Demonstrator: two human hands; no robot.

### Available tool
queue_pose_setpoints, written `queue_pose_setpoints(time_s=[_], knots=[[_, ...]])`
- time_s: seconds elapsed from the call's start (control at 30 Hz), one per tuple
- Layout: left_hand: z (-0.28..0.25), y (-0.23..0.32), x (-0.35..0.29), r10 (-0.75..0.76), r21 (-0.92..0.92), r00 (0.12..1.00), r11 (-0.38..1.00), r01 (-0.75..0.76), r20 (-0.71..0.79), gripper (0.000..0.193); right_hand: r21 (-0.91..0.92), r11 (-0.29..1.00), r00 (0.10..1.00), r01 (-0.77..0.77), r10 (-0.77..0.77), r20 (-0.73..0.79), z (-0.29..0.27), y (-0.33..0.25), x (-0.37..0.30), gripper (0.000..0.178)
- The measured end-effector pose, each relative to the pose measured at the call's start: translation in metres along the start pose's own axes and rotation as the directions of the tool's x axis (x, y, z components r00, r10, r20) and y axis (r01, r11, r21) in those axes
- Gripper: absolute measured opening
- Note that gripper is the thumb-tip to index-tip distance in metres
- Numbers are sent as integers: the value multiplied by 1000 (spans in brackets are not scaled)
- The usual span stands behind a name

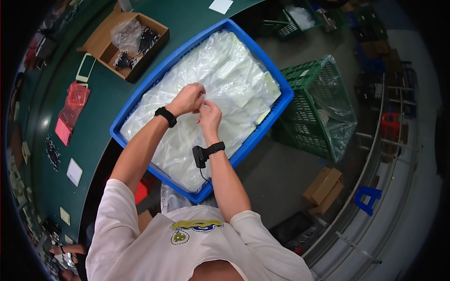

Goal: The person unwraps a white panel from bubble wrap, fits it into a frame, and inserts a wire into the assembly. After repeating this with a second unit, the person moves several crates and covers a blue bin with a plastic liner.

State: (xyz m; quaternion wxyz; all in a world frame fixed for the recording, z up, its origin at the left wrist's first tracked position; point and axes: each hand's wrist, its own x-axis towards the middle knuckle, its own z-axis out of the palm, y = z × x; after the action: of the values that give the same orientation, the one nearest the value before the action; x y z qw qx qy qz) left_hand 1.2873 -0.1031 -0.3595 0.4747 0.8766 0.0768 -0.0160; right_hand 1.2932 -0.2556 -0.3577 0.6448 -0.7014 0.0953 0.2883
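Note:
A clear plastic bag [229,61] covers flat, pale contents inside a blue plastic crate [287,94]. The bag's creases run together toward the middle, where both hands meet. My left hand [187,97] has its fingers closed on the gathered plastic. Just right of it and a little nearer, my right hand [210,116] pinches the same gathered part, with fingertips almost touching the left ones. What exactly lies between the fingertips is partly hidden. A black band [166,116] sits on my left wrist, and a black strapped device [200,156] with a cable on my right.
The crate overlaps the edge of a green table [105,100]. On it are an open cardboard box [154,49] of small dark parts, a red bubble-wrap pouch [74,105] and a white card [74,172]. A green crate [300,117] and a cardboard box [324,189] stand to the right.

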Motion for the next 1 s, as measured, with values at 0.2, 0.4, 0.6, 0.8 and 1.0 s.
queue_pose_setpoints(time_s=[0.2, 0.4, 0.6, 0.8, 1.0], knots=[[7, -2, 9, -414, -174, 894, 906, 386, -174, 20, -118, 978, 979, 172, -157, 131, 0, -12, 2, 21], [-29, -1, 23, -561, -447, 823, 716, 537, 91, 28, -403, 547, 678, 734, -558, 478, -44, -26, -19, 27], [-16, -33, -29, 315, 122, 948, 944, -308, -46, 56, -434, 771, 847, 467, -248, 471, -72, -59, -26, 17], [-15, 26, -7, -122, 148, 986, 979, 138, -115, 51, -467, 608, 765, 643, -478, 431, -63, -34, 21, 26], [-147, -69, -5, -320, -183, 522, 937, 297, -790, 38, -680, 380, 778, 627, -264, 570, -102, -72, -3, 40]])
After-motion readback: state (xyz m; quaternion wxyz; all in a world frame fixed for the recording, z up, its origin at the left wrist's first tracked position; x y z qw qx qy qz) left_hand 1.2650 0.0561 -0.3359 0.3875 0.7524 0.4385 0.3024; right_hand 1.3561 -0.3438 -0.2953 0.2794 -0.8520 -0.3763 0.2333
